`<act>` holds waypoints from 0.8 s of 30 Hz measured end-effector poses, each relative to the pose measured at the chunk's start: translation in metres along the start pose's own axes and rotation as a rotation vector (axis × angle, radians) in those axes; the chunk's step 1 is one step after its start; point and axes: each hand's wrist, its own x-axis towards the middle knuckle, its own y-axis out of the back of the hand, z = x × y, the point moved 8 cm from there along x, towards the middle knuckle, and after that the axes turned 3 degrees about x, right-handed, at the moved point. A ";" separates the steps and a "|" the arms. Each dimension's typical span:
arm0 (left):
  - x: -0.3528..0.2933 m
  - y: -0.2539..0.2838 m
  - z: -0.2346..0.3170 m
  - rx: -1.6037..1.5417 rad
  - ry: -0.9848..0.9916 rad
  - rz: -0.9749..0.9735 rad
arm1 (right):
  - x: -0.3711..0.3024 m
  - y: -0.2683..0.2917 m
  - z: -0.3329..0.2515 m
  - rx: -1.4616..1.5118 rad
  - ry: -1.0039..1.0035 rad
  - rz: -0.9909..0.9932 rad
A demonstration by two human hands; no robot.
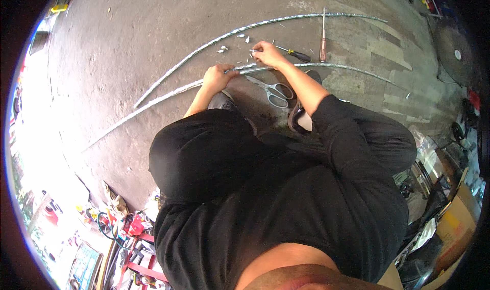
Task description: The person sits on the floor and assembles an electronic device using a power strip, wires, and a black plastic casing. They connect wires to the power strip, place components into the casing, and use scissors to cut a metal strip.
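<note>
Two long, thin silvery strips lie on the floor across my front, the far strip (214, 41) and the near strip (168, 92). My left hand (218, 78) is closed on the near strip, a little left of its middle. Just to the right, my right hand (268, 54) pinches a small whitish piece (253, 51) above that strip; its exact kind is too small to tell. Scissors (278, 95) with pale grey handles lie between my feet. Beyond my right wrist are a yellow-and-black screwdriver (300, 56) and a longer screwdriver (323, 47) with a reddish handle.
Several small white pieces (222, 49) are scattered on the concrete floor (153, 29) between the strips. A round fan-like object (456, 55) stands at the far right. Mixed clutter with red items (135, 226) is at the lower left, and a cardboard box (454, 223) at the lower right.
</note>
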 end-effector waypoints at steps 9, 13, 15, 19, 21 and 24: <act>0.006 0.001 0.001 0.027 0.077 -0.047 | -0.060 0.024 -0.019 0.333 -0.074 -0.191; 0.006 0.000 0.003 0.039 0.055 -0.055 | -0.060 0.018 -0.020 0.272 -0.016 -0.138; 0.003 0.000 -0.001 0.009 0.108 -0.071 | -0.061 0.021 -0.036 0.148 0.088 -0.083; 0.000 0.005 0.000 0.041 0.127 -0.072 | -0.075 0.026 -0.068 -0.113 0.276 0.015; 0.001 0.005 0.005 0.003 0.113 -0.079 | -0.075 0.028 -0.063 -0.078 0.244 0.029; 0.001 0.004 0.006 -0.019 0.107 -0.083 | -0.070 0.024 -0.041 0.163 0.093 -0.008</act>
